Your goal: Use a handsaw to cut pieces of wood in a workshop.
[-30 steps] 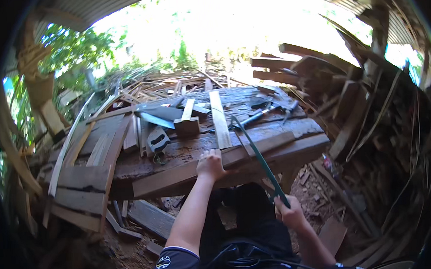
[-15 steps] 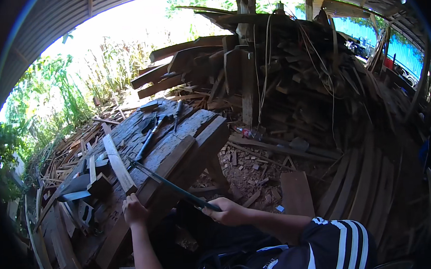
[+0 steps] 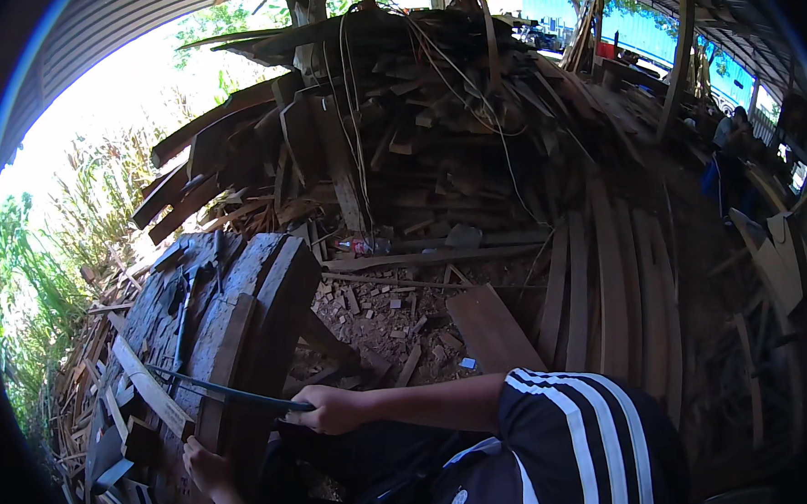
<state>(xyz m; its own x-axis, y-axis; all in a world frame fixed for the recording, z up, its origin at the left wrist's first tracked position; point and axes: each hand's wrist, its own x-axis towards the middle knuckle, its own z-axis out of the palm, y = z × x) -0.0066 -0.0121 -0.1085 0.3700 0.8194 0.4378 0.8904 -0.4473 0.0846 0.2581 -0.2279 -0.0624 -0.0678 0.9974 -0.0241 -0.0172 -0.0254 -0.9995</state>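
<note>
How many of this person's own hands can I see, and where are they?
2. The left hand is at the near end of the pale wooden strip; the right hand grips the saw. Neither is fully hidden, though some fingers are.

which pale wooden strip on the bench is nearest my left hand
The long pale strip, whose near end is right by your left hand. The shorter pale strip lies farther from that hand, on the picture's left.
</note>
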